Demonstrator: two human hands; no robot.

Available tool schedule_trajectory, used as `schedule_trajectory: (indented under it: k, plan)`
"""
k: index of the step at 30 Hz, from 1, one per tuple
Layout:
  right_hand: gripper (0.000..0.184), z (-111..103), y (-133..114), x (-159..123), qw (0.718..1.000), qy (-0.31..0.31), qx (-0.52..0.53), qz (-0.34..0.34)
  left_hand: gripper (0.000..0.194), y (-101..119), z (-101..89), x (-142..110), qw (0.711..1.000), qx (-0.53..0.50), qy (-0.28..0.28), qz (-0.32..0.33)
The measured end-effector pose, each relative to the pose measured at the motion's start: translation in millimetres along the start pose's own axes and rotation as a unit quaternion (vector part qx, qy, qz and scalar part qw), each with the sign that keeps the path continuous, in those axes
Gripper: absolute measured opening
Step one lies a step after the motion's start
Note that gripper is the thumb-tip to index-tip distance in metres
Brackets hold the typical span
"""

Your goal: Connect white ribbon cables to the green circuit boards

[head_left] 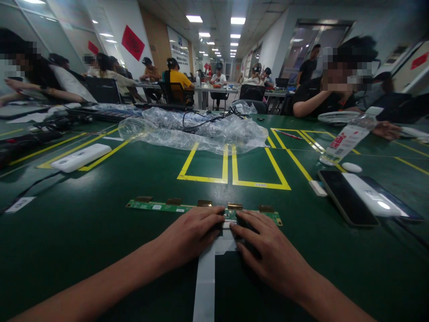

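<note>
A long narrow green circuit board (157, 206) with several brown tabs along its far edge lies flat on the green table (83, 241). My left hand (192, 232) rests palm down with its fingers together, fingertips on the board's near edge. My right hand (264, 246) lies beside it, fingers curled down onto the board and onto a white flat ribbon strip (206, 281) that runs from the board toward me. The fingertips of both hands nearly meet at the strip's connector. What the fingertips pinch is hidden.
Crumpled clear plastic (201, 132) with a black cable sits behind yellow taped squares (231, 179). A white device (80, 157) lies left; phones (346, 197), a white device (372, 199) and a tilted water bottle (348, 138) lie right. Other people sit around the tables.
</note>
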State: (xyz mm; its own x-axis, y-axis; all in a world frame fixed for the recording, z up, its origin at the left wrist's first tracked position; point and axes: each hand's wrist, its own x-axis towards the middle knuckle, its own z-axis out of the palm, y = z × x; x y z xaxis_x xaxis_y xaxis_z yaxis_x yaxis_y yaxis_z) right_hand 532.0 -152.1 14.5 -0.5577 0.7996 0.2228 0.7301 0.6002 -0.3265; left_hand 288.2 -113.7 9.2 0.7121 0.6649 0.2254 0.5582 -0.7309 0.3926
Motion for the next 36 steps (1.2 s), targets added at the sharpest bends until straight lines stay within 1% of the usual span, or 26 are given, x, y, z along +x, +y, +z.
schedule_trajectory:
  k: [2,5,8,12,22,28,32,36]
  plan:
    - [0.041,0.0,3.3,2.8,1.000,0.016,0.010,0.001,0.029,-2.6,4.4,3.2,1.000,-0.009,0.021,0.011]
    - [0.033,0.7,9.4,9.1,0.999,0.042,0.013,0.006,0.022,-5.2,7.1,6.9,0.999,-0.016,0.041,0.020]
    - [0.025,1.5,13.5,14.3,0.999,0.049,0.005,0.004,0.018,-6.8,6.9,8.9,0.998,-0.018,0.050,0.024]
    - [0.019,1.2,14.5,17.0,0.998,0.061,0.004,0.008,0.014,-6.6,5.5,10.2,0.999,-0.010,0.049,0.018]
    - [0.018,-0.6,14.5,20.5,0.999,0.045,-0.001,0.007,0.014,-6.8,3.1,12.0,0.999,0.030,0.028,0.022]
    - [0.021,-1.8,16.8,21.5,0.999,0.048,0.007,-0.003,0.015,-12.6,2.4,12.7,0.997,0.050,0.038,0.047]
    - [0.023,-2.3,18.1,22.5,0.999,0.049,0.021,-0.002,0.015,-12.8,3.1,12.3,0.997,0.049,0.034,0.042]
    - [0.019,-2.6,18.2,23.2,0.999,0.043,0.016,-0.002,0.017,-10.1,2.6,12.3,0.996,0.061,0.032,0.053]
